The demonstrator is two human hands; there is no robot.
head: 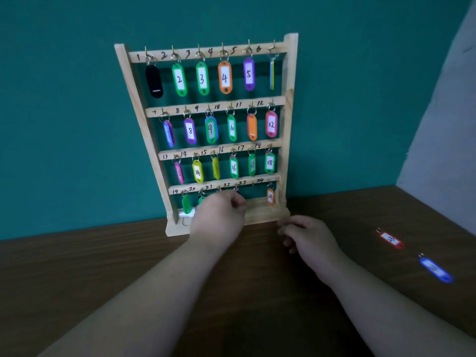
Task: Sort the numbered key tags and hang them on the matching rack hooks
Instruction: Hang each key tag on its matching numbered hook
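A wooden key rack (289,73) stands on the table against the teal wall, with hooks numbered 1 to 24 in four rows. Coloured tags hang on the top three rows. In the bottom row a green tag (186,203) hangs at 19 and an orange tag (270,196) at 24. My left hand (219,215) is raised to the bottom row, fingers curled and pinching at a ring (235,188) on the hook near 22; the tag itself is hidden behind the hand. My right hand (309,237) hovers by the rack's base, loosely curled and holding nothing. A red tag (391,239) and a blue tag (435,269) lie on the table to the right.
The dark wooden table (128,266) runs from the wall to the front. A grey wall (443,124) closes the right side. A small white object (186,215) sits at the rack's base on the left.
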